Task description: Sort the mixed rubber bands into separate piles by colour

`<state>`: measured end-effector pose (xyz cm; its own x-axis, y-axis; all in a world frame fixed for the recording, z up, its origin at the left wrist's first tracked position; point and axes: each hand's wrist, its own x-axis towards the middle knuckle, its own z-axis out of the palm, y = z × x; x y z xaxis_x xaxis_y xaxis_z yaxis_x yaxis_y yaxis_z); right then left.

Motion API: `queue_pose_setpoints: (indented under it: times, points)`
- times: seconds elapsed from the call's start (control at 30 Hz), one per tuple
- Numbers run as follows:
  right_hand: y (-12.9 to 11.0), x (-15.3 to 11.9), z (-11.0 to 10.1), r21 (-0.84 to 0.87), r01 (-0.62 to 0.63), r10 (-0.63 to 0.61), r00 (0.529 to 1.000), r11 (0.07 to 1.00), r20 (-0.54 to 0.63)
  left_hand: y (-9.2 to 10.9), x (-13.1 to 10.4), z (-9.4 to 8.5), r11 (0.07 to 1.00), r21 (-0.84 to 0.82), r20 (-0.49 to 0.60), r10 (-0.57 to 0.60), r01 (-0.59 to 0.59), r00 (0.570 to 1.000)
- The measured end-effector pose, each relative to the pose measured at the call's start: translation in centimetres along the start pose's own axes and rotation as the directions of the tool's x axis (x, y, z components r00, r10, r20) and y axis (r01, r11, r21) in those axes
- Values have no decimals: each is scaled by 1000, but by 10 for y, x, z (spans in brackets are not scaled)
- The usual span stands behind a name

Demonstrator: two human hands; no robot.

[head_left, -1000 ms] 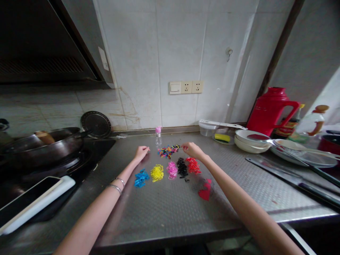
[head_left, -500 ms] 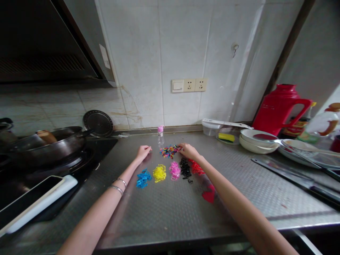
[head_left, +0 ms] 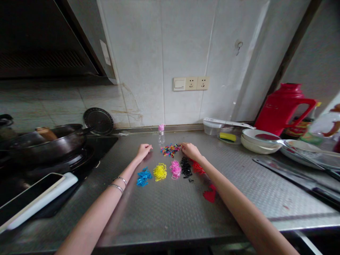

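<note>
One multicoloured pile lying near bench back edge — right hand touching its right side, left hand resting curled, apart; whether either is grasping, cannot tell.

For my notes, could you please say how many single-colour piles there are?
5 in a row, from left: blue pile, yellow pile, pink pile, black pile, red pile, partly behind the right forearm.

The grey textured metal counter carries a pink pile of small loops. From it, a multicoloured pile lies at 12 o'clock; yellow and blue piles at 9; black and red piles at 3; a pink-capped clear bottle at 11; a flat red piece at 4.
</note>
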<state>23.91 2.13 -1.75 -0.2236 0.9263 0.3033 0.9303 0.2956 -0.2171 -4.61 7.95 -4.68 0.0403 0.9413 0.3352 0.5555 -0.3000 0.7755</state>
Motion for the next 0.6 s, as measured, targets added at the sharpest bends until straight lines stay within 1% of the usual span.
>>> queue_pose_setpoints:
  times: [0.2, 0.5, 0.6]
  points:
    - [7, 0, 6, -4, 10, -11, 998, 1000, -58, -1, 0, 1, 1000, -7, -14, 9, -9, 1000]
    - [10, 6, 8, 10, 20, -20, 999, 1000, -34, 0, 0, 1, 1000, -18, -16, 0, 0, 1000]
    - [11, 7, 10, 0, 5, -5, 999, 1000, -32, -2, 0, 1, 1000, -17, -12, 3, -3, 1000]
